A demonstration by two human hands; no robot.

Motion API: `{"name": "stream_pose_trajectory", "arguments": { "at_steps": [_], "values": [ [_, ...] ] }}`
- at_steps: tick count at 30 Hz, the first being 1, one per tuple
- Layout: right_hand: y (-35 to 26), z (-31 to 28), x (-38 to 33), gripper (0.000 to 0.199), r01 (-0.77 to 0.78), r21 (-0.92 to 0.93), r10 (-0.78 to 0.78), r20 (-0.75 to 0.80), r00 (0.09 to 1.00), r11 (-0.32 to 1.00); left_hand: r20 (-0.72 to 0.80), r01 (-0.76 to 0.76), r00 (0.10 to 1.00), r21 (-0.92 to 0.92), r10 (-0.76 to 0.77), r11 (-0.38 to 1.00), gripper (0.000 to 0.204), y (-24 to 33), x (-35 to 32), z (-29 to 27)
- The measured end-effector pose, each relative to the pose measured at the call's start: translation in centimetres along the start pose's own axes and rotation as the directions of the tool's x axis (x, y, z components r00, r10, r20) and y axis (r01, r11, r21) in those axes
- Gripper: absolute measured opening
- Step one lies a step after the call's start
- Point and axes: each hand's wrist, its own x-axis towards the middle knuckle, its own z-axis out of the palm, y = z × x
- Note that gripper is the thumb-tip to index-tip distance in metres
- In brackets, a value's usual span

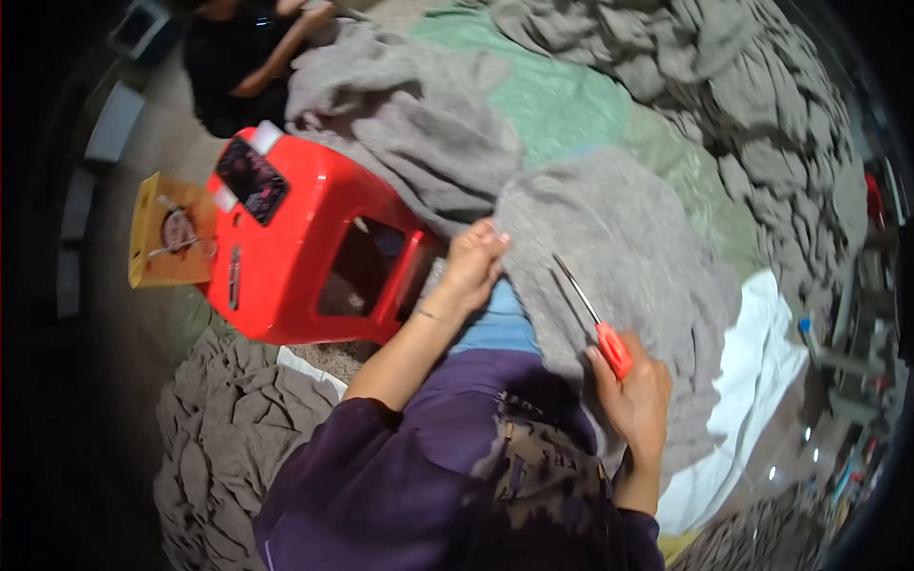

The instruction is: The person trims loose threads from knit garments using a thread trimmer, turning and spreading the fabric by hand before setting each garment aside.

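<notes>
Across my lap lies a fuzzy grey cloth (619,219), spread out toward the right. My left hand (473,259) is closed in a pinch on its left edge, with the fingertips drawn together. On the right, my right hand (636,395) is wrapped around a red-handled tool with a thin metal shaft (612,347). The shaft points up and to the left over the cloth, its dark tip apart from my left hand. The tool's exact kind is not clear.
At left stands a red plastic stool (314,205) bearing a phone (252,179) and a small metal tool (234,276). A yellow container (171,233) sits at its side. Grey cloth heaps (752,76) lie around, some on green sheeting (562,109). Another person (233,67) is at upper left.
</notes>
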Motion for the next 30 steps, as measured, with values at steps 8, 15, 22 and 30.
{"name": "stream_pose_trajectory", "arguments": {
  "at_steps": [8,15,22,30],
  "values": [
    [-0.1,3.5,-0.2,0.017,0.081,0.175,-0.079,-0.017,0.997,0.981,-0.009,0.084,0.996,0.048,-0.084,0.995,0.022,1.4,-2.8,-2.7],
    [-0.1,2.7,-0.4,0.015,0.034,0.178,-0.046,0.062,0.997,0.983,0.154,0.402,0.911,-0.127,-0.382,0.907,0.021,0.8,-5.3,-0.2],
    [1.7,0.3,-1.5,0.02,0.057,0.087,-0.07,0.143,0.987,0.995,0.027,0.47,0.863,0.321,-0.504,0.822,0.026,0.4,-5.3,-0.4],
    [2.5,-2.5,-3.1,0.029,0.146,-0.185,-0.083,0.309,0.947,0.972,-0.057,0.349,0.937,0.174,-0.344,0.921,0.022,0.1,-5.7,-0.9]
  ]
}}
